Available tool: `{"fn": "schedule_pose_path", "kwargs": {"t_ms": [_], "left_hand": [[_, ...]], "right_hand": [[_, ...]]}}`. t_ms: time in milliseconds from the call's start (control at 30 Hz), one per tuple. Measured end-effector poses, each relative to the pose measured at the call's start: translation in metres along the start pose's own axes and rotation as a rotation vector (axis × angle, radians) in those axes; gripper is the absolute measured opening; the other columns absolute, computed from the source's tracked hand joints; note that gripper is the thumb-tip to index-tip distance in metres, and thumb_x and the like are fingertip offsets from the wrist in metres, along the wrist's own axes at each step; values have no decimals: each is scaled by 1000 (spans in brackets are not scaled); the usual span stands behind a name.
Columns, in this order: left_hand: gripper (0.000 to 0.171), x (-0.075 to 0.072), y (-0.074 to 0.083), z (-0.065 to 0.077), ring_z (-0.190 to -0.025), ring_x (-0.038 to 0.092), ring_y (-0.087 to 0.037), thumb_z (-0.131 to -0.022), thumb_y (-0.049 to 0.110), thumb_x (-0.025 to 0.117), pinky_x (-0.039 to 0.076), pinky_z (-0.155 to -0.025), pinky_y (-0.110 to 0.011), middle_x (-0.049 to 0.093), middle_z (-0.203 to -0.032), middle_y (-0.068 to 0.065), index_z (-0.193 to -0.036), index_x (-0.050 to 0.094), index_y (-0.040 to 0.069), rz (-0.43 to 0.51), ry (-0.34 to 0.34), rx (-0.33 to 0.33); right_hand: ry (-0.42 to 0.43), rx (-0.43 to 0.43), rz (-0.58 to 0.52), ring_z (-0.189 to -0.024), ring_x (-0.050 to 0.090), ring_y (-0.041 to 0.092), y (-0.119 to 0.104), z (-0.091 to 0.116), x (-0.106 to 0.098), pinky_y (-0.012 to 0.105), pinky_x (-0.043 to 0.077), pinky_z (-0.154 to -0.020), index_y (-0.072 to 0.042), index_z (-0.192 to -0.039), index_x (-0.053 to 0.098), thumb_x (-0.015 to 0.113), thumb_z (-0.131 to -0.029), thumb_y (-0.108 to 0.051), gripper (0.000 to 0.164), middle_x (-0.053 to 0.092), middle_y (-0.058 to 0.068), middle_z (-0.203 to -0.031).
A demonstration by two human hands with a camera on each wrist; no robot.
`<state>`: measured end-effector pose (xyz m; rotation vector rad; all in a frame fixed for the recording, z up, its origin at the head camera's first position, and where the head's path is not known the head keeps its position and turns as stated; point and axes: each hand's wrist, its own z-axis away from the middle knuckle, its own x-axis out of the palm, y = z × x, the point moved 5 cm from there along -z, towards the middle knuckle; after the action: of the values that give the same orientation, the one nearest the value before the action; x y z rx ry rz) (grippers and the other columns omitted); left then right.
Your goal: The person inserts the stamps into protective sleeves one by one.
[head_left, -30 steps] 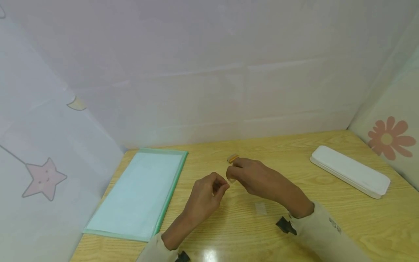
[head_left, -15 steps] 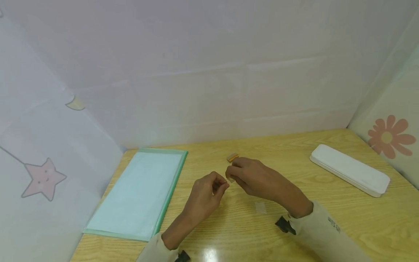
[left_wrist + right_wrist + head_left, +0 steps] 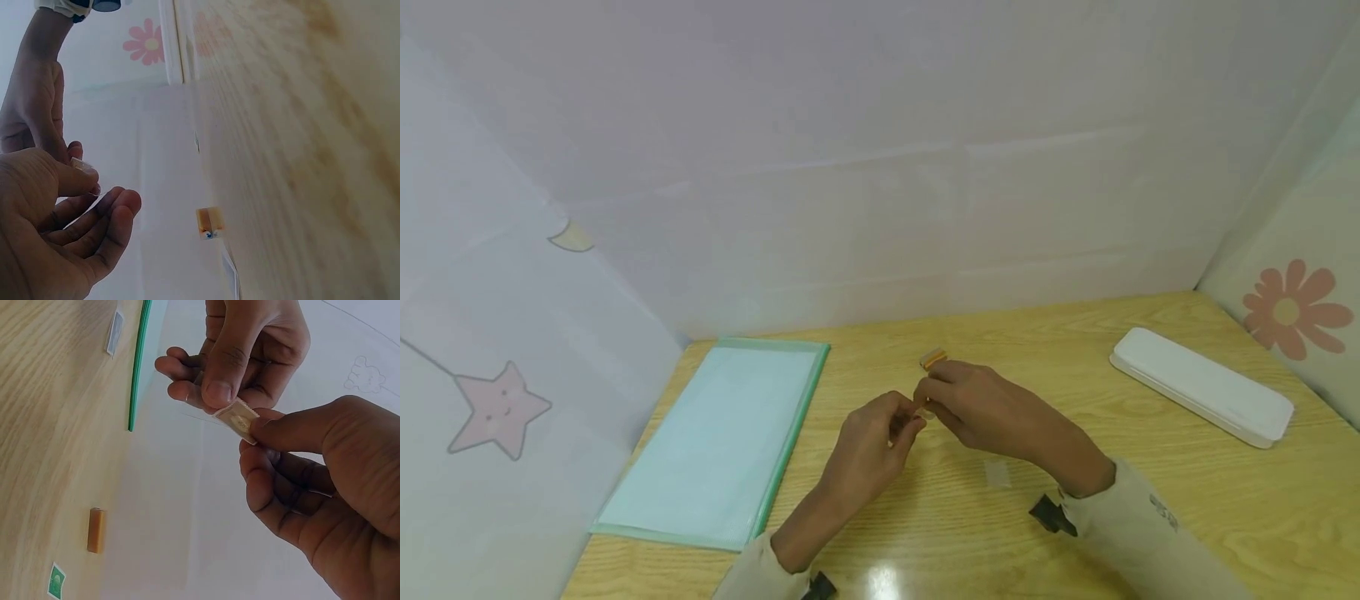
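Observation:
A small stamp-like piece of paper (image 3: 236,419) with a jagged pale edge is held between the fingertips of both hands, seen best in the right wrist view. My left hand (image 3: 868,442) pinches one end between thumb and finger. The right hand (image 3: 992,408) grips the opposite end, its thumb lying over the face. Fingers cover much of the piece in the head view. Beyond the right hand lies a small orange-brown block (image 3: 96,530). A pale translucent square (image 3: 997,475) lies on the table below the right wrist.
A green-edged clear folder with white sheets (image 3: 722,433) lies at the left. The white oblong case (image 3: 1202,387) is at the right. In the right wrist view, a green stamp (image 3: 56,581) and another small stamp-like piece (image 3: 114,331) rest on the wooden table (image 3: 1075,533).
The right fingertips have shifted slightly left and now meet the left fingertips. Both arms otherwise stay almost in place, and the things on the table have not moved.

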<state>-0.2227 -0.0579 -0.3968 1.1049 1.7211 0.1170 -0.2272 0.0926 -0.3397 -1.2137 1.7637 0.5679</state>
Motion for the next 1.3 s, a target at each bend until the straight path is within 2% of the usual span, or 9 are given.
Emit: {"fn": "schedule_pose_path", "kwargs": {"t_ms": [133, 233, 333, 433, 533, 667, 833, 1133, 1300], "left_hand": [[8, -1, 0, -1, -71, 60, -2, -97, 14, 69, 52, -62, -17, 66, -85, 8, -103, 65, 10, 32, 2, 4], [9, -2, -3, -1, -70, 64, -6, -98, 16, 68, 54, -62, -19, 67, -86, 8, -104, 66, 10, 112, 1, -30], [10, -5, -7, -1, -70, 67, -15, -99, 18, 67, 55, -61, -23, 69, -87, 5, -106, 67, 11, 205, 10, -80], [10, -8, -9, -1, -71, 69, -19, -99, 20, 67, 57, -62, -28, 69, -89, 5, -106, 68, 13, 261, 34, -120], [9, -10, -11, -1, -73, 68, -16, -99, 22, 67, 57, -65, -29, 68, -90, 9, -105, 68, 15, 271, 70, -142], [7, -15, -10, -1, -75, 64, -10, -98, 20, 68, 56, -67, -30, 68, -93, 9, -104, 69, 17, 257, 129, -131], [7, -17, -9, -3, -74, 61, -7, -98, 22, 68, 55, -65, -31, 65, -94, 10, -103, 70, 17, 235, 163, -110], [8, -20, -9, -3, -74, 60, -8, -98, 23, 69, 54, -63, -30, 64, -94, 9, -102, 71, 17, 234, 192, -122], [7, -22, -9, -4, -73, 60, -7, -97, 21, 70, 54, -63, -30, 64, -92, 9, -102, 71, 16, 227, 206, -121]], "right_hand": [[9, 30, -24, -78, 62, 11, 4, -1, 2, 20, 52, -67, -6, -106, 67, 69, -93, 1, 15, 64, 4, -98], [17, 78, -33, -76, 59, 9, 8, -1, 2, 20, 51, -65, -6, -108, 64, 69, -94, -1, 15, 64, 2, -99], [28, 173, -89, -75, 56, 5, 16, 0, 3, 21, 51, -63, -10, -107, 63, 70, -96, -7, 14, 62, -4, -96], [47, 273, -200, -78, 59, 0, 23, 2, 4, 23, 53, -66, -16, -105, 63, 71, -96, -11, 13, 63, -10, -94], [84, 325, -291, -83, 64, -1, 28, 4, 4, 25, 55, -70, -18, -104, 65, 73, -95, -12, 14, 65, -12, -96], [134, 341, -347, -85, 66, 0, 31, 5, 4, 24, 56, -72, -18, -103, 66, 74, -94, -13, 13, 67, -12, -97], [160, 363, -377, -83, 66, 1, 31, 4, 2, 24, 56, -71, -18, -100, 66, 74, -93, -13, 12, 68, -11, -95], [134, 383, -448, -78, 68, 5, 31, 3, 7, 25, 57, -66, -16, -103, 67, 71, -95, -11, 11, 70, -6, -91], [152, 400, -404, -78, 67, 3, 32, 4, 4, 26, 57, -66, -17, -103, 68, 73, -94, -12, 10, 69, -8, -94]]}}
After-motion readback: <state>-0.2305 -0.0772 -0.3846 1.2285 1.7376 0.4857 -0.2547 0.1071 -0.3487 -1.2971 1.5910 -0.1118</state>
